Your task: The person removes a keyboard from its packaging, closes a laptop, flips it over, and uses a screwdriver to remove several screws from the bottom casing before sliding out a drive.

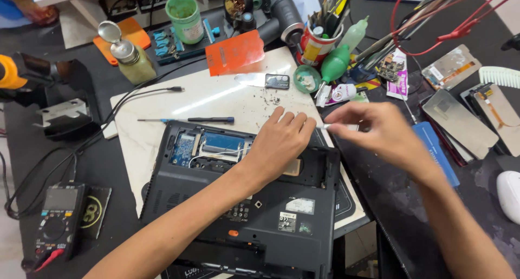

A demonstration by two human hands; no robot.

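An opened black laptop (238,203) lies bottom-up on a white slab (216,103) in the middle of the bench, its blue circuit board (208,144) bared at the far left. The left hand (279,143) rests flat on the laptop's far right corner, fingers together and pointing away. Just right of it, the right hand (379,130) pinches a small white tool (327,127) whose tip nearly meets the left fingertips. A black-handled screwdriver (187,119) lies on the slab beyond the laptop, and a multimeter (57,219) sits near left.

Left hand (280,143) rests on the opened laptop (244,203); right hand (379,130) pinches what seems a small white piece (326,126).
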